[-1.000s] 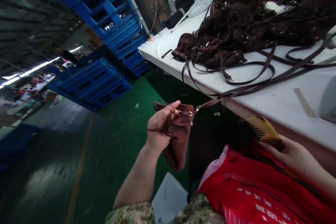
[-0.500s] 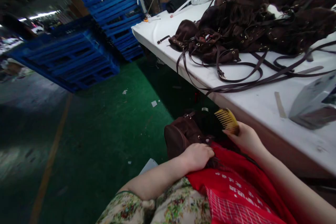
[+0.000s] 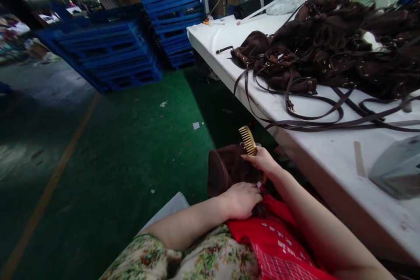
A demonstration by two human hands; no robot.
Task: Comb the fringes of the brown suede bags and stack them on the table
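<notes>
A dark brown bag [image 3: 219, 170] rests on my lap at the lower middle, beside red cloth [image 3: 278, 236] with white lettering. My left hand [image 3: 243, 199] lies closed on the near side of the bag, its fingers curled over dark material that I cannot make out well. Pinched in my right hand [image 3: 262, 162] is a yellow wide-toothed comb [image 3: 248, 141], held above the bag with its teeth facing left. The comb's lower end is hidden by my fingers.
On the right, a white table [image 3: 210, 39] bears a heap of dark brown bags [image 3: 328, 43] with long straps [image 3: 315, 129] hanging over its edge. A clear plastic bag [image 3: 397, 166] sits nearer. Blue pallets [image 3: 108, 54] stand beyond the green floor [image 3: 157, 140].
My right hand has moved left with the comb, which is now over the bag and more upright. My left hand stays at the bag. The camera view has shifted.
</notes>
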